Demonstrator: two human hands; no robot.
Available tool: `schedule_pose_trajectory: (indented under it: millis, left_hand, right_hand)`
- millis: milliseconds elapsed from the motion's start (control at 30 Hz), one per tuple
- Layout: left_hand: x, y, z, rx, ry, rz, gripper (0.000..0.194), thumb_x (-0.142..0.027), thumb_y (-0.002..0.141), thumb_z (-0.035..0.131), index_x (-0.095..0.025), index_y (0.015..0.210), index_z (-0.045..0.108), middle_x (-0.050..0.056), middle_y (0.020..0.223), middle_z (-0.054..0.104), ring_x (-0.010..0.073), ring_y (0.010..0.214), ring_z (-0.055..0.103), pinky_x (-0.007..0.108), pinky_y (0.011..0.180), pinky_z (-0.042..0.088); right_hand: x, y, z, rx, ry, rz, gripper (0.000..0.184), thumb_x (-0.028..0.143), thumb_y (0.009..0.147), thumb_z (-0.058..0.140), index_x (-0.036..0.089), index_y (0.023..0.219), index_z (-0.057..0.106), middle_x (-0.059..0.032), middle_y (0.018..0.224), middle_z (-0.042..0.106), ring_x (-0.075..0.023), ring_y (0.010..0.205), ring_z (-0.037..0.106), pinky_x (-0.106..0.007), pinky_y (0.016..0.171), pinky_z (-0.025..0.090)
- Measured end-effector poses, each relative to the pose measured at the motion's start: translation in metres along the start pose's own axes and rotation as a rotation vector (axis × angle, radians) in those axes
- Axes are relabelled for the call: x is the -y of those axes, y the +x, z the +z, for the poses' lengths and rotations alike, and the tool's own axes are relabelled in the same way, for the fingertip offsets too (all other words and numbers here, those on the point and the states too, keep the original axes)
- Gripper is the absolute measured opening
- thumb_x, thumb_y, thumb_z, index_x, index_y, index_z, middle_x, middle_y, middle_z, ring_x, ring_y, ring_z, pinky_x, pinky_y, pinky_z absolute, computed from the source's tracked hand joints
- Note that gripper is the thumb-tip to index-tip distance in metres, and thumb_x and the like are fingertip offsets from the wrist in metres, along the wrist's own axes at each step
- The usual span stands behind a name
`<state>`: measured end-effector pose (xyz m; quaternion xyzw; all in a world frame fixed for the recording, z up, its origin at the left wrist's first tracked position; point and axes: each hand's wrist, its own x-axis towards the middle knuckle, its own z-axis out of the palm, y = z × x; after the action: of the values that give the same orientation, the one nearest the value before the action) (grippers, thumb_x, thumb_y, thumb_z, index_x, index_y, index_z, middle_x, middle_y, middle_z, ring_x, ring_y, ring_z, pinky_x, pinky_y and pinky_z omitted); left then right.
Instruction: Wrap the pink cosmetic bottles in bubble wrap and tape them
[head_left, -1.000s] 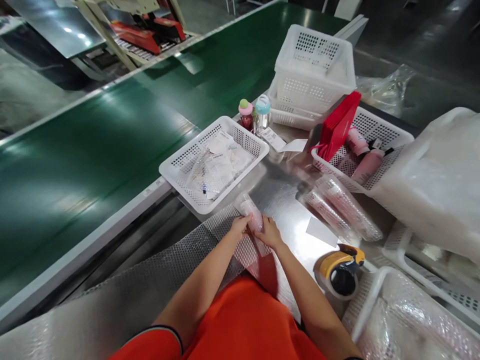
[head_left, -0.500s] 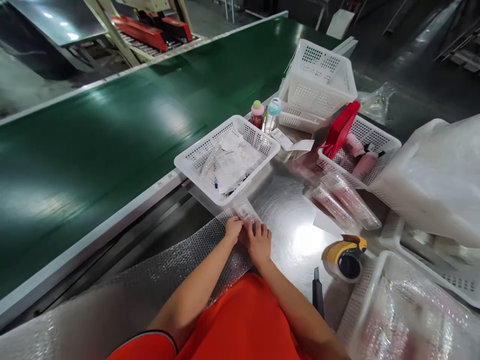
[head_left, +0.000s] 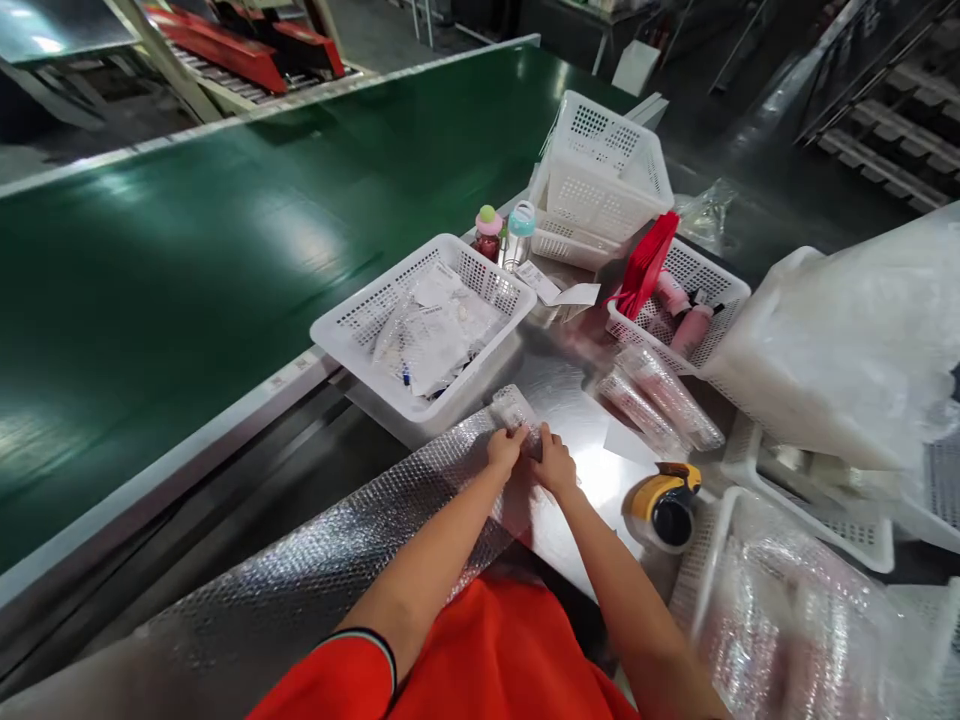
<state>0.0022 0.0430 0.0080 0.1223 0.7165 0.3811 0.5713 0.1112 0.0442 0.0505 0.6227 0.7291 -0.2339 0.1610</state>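
A long sheet of bubble wrap (head_left: 375,530) runs from the lower left up to my hands. At its upper end is a small bubble-wrapped bundle (head_left: 513,406), whose contents I cannot make out. My left hand (head_left: 507,450) is closed on the bundle's near left side. Close beside it, my right hand (head_left: 555,464) grips the right side, fingers curled round the wrap. Two wrapped pink cylinders (head_left: 664,400) lie on the metal table (head_left: 559,385) to the right. Nearer me stands a tape dispenser (head_left: 664,505) with a yellow and black body.
Beyond my hands sits a white basket (head_left: 420,410) of bagged items with paper slips. Behind it stand two bottles (head_left: 519,235). A basket (head_left: 724,290) holds pink bottles and red folded pieces. Wrapped items fill a basket (head_left: 709,570) at lower right. A green conveyor (head_left: 225,240) runs along the left.
Both hands have moved right across the table with the bundle, and more of it shows above them. The view has shifted, and the utility knife seen earlier is out of sight.
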Motion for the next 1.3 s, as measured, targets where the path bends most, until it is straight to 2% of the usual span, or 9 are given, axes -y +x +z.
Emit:
schedule_pose_trajectory:
  millis: [67, 167, 267, 333, 600, 800, 1000, 1133, 1300]
  left_hand:
    - [0.003, -0.008, 0.001, -0.002, 0.117, 0.068, 0.034, -0.029, 0.080, 0.075, -0.013, 0.110, 0.070, 0.022, 0.124, 0.069, 0.0362, 0.132, 0.056, 0.046, 0.110, 0.043]
    - [0.027, -0.022, -0.030, 0.004, 0.581, 0.281, 0.074, -0.029, 0.080, 0.075, -0.018, 0.149, 0.050, 0.020, 0.163, 0.038, 0.0400, 0.154, 0.025, 0.058, 0.123, 0.025]
    - [0.055, -0.029, -0.071, 0.063, 1.219, 0.408, 0.093, -0.049, 0.083, 0.071, -0.030, 0.162, 0.026, 0.009, 0.174, 0.006, 0.0448, 0.158, -0.002, 0.078, 0.117, 0.014]
    - [0.066, -0.027, -0.087, 0.088, 1.388, 0.389, 0.095, -0.059, 0.085, 0.065, -0.035, 0.163, 0.016, 0.006, 0.174, -0.002, 0.0447, 0.158, -0.006, 0.083, 0.113, 0.013]
    - [0.065, -0.021, -0.091, 0.033, 1.402, 0.419, 0.091, -0.066, 0.085, 0.060, -0.042, 0.161, 0.016, 0.001, 0.174, -0.003, 0.0542, 0.154, -0.006, 0.090, 0.107, 0.011]
    - [0.058, -0.023, -0.097, 0.042, 1.483, 0.539, 0.082, -0.058, 0.089, 0.058, -0.034, 0.162, 0.026, 0.010, 0.174, 0.006, 0.0495, 0.157, -0.003, 0.084, 0.113, 0.004]
    - [0.055, -0.028, -0.097, 0.089, 1.545, 0.635, 0.084, -0.052, 0.088, 0.061, -0.026, 0.162, 0.030, 0.016, 0.172, 0.013, 0.0466, 0.157, 0.005, 0.078, 0.117, 0.006]
    - [0.054, -0.027, -0.103, 0.116, 1.577, 0.647, 0.082, -0.052, 0.089, 0.061, -0.023, 0.161, 0.033, 0.019, 0.171, 0.017, 0.0458, 0.157, 0.012, 0.076, 0.118, 0.012]
    - [0.053, -0.020, -0.109, 0.111, 1.592, 0.717, 0.085, -0.050, 0.090, 0.060, -0.014, 0.161, 0.030, 0.022, 0.171, 0.016, 0.0426, 0.157, 0.015, 0.070, 0.121, 0.017]
  right_hand:
    - [-0.009, 0.003, -0.003, 0.008, 0.007, 0.007, 0.077, 0.035, 0.093, 0.060, 0.020, 0.160, 0.025, -0.0179, 0.144, 0.053, -0.0321, 0.122, 0.058, -0.038, 0.091, 0.049]
    - [-0.012, 0.007, -0.005, 0.001, 0.017, -0.007, 0.078, 0.035, 0.093, 0.061, 0.015, 0.159, 0.025, -0.0205, 0.143, 0.053, -0.0342, 0.124, 0.057, -0.039, 0.093, 0.048]
    - [-0.013, 0.012, -0.012, 0.072, 0.062, -0.029, 0.081, 0.036, 0.091, 0.063, 0.014, 0.159, 0.025, -0.0202, 0.142, 0.054, -0.0334, 0.123, 0.059, -0.038, 0.094, 0.048]
    - [-0.014, 0.013, -0.016, 0.123, 0.078, -0.021, 0.081, 0.036, 0.090, 0.065, 0.016, 0.158, 0.027, -0.0190, 0.141, 0.056, -0.0320, 0.120, 0.061, -0.038, 0.093, 0.048]
    - [0.021, -0.016, 0.027, -0.205, -0.115, 0.012, 0.077, 0.026, 0.089, 0.059, 0.010, 0.158, 0.028, -0.0261, 0.145, 0.050, -0.0376, 0.122, 0.055, -0.049, 0.097, 0.046]
    - [0.027, -0.023, 0.035, -0.232, -0.096, 0.033, 0.074, 0.026, 0.094, 0.054, 0.010, 0.160, 0.025, -0.0281, 0.156, 0.041, -0.0408, 0.140, 0.042, -0.057, 0.110, 0.034]
    - [0.003, -0.021, 0.016, -0.179, 0.004, -0.041, 0.083, 0.042, 0.092, 0.064, 0.016, 0.161, 0.025, -0.0212, 0.155, 0.045, -0.0336, 0.140, 0.044, -0.049, 0.113, 0.036]
    - [-0.031, -0.047, 0.018, -0.310, 0.162, 0.002, 0.070, 0.038, 0.097, 0.054, 0.013, 0.158, 0.030, -0.0208, 0.154, 0.046, -0.0294, 0.141, 0.044, -0.043, 0.113, 0.039]
    - [-0.091, -0.131, 0.066, -0.444, 0.154, 0.514, 0.050, 0.027, 0.096, 0.047, 0.005, 0.141, 0.050, -0.0265, 0.133, 0.058, -0.0363, 0.125, 0.057, -0.048, 0.101, 0.047]
